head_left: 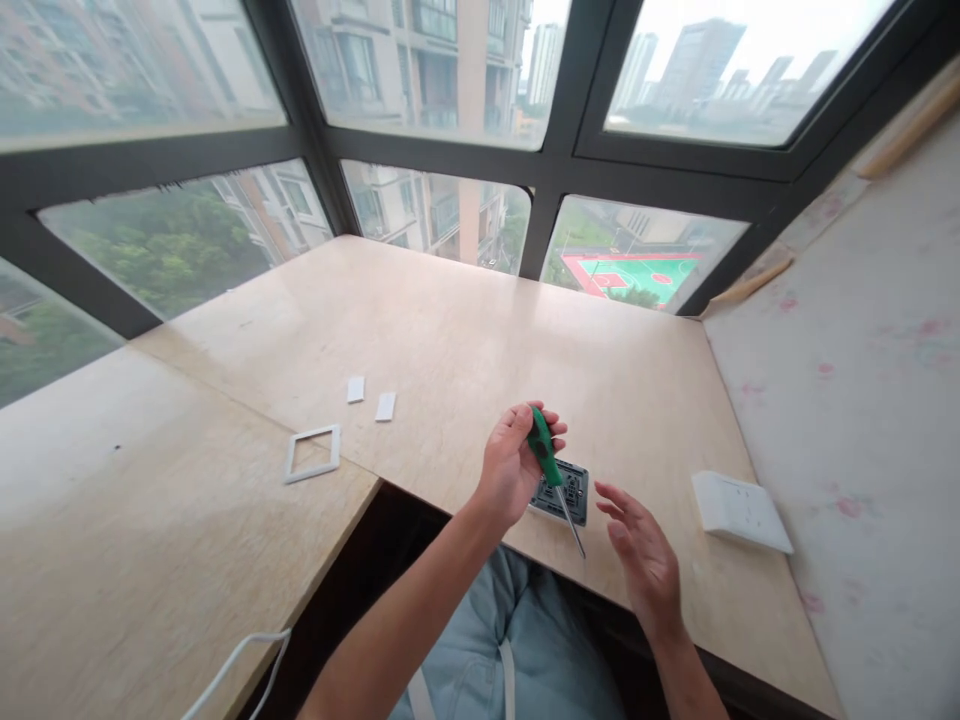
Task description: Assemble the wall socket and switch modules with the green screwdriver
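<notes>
My left hand [511,462] is closed around the green handle of a screwdriver [543,450], whose metal shaft slants down and to the right. Behind the tool, on the wooden table, lies a dark switch or socket module [574,492] with a pale edge, partly hidden by the screwdriver and my hand. My right hand [645,555] hovers to the right of the module, fingers apart and holding nothing.
A white square frame [313,453] and two small white plates, one nearer [385,407] and one farther [355,390], lie on the tabletop [450,330]. A white socket box [741,512] sits by the right wall. A white cable [247,650] crosses the front left edge.
</notes>
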The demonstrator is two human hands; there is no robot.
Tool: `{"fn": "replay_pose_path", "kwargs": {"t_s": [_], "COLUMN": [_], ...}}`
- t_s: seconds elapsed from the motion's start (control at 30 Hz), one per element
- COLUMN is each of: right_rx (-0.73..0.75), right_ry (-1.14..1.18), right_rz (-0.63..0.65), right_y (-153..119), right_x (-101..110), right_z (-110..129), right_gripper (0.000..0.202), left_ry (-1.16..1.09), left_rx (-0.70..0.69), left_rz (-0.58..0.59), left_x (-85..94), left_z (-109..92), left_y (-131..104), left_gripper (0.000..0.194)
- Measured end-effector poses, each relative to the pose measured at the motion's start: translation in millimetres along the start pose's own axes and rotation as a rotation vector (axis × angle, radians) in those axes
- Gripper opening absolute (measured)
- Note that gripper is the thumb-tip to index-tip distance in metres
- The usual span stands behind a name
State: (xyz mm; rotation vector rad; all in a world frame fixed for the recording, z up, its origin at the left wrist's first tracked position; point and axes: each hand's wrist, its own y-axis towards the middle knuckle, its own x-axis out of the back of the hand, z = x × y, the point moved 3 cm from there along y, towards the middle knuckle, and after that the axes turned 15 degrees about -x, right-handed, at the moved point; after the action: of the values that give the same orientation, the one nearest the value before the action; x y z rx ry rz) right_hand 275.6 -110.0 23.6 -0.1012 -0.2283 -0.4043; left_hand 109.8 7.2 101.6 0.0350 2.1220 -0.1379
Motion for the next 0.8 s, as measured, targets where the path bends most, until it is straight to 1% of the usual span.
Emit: {"fn": "replay_pose_path", "kwargs": {"t_s": [0.1, 0.17, 0.23, 0.33, 0.4, 0.47, 0.53, 0.6, 0.67, 0.7, 0.8], "right_rx": [0.023, 0.042, 0.046, 0.029, 0.019, 0.01, -0.018, -0.072, -0.129, -0.15, -0.231], "right_ry": [-0.029, -0.073, -0.136, -0.197, -0.214, -0.219, -0.197, -0.172, -0.191, -0.229, -0.409], "right_rz": [0.027, 0.08, 0.101, 0.088, 0.088, 0.095, 0.087, 0.045, -0.031, -0.074, -0.212], "right_y": [-7, -7, -3, 3, 5, 7, 11, 19, 32, 40, 63], "right_x": [-9, -20, -32, -45, -51, -52, -49, -39, -24, -14, 17], "right_z": [26, 43, 56, 66, 69, 71, 70, 67, 61, 57, 42], "right_gripper": [0.034, 0.035, 0.036, 0.037, 0.037, 0.037, 0.037, 0.039, 0.044, 0.047, 0.052], "left_ry": [-0.027, -0.044, -0.05, -0.015, 0.073, 0.19, 0.284, 0.365, 0.455, 0.498, 0.598], "left_rx": [-0.002, 0.004, 0.013, -0.011, -0.052, -0.08, -0.095, -0.126, -0.178, -0.202, -0.265], "left_rz": [-0.01, -0.019, -0.033, -0.045, -0.004, 0.066, 0.1, 0.09, 0.068, 0.056, 0.012], "left_x": [0.5, -1.5, -3.7, -2.1, 3.7, 12.9, 25.6, 40.6, 56.5, 64.7, 89.5], "left_z": [3, 5, 6, 4, 2, -1, -4, -11, -21, -27, -49], "left_y": [-5, -11, -17, -21, -20, -16, -11, -6, -1, 1, 10], "left_gripper": [0.03, 0.031, 0.031, 0.032, 0.032, 0.033, 0.037, 0.037, 0.039, 0.037, 0.03]}}
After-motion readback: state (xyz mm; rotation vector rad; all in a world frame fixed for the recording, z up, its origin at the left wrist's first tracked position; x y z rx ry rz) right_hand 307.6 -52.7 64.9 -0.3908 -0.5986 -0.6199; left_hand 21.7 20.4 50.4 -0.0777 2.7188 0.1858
